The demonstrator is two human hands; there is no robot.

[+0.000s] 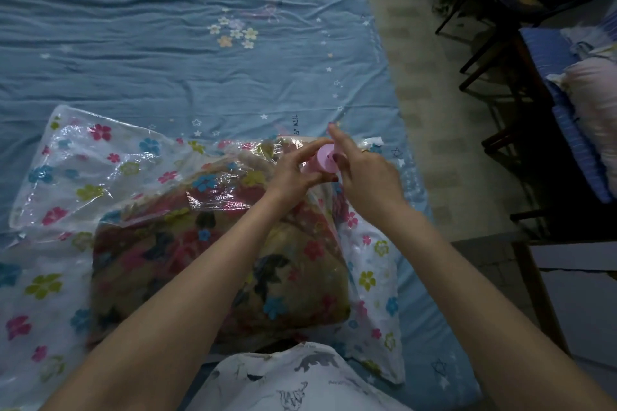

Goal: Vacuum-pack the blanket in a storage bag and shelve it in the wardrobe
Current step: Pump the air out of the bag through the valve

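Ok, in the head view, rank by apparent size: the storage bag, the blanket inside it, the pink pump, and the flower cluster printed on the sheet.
1. storage bag
2. blanket
3. and 4. pink pump, largely hidden by both hands, and flower cluster, farther away: too close to rank.

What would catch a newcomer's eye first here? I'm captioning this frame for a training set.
Both hands meet at centre on a pink pump: the left hand grips its body, the right hand touches its top. Under them, a flower-printed storage bag holding a floral blanket lies on the blue bedsheet.
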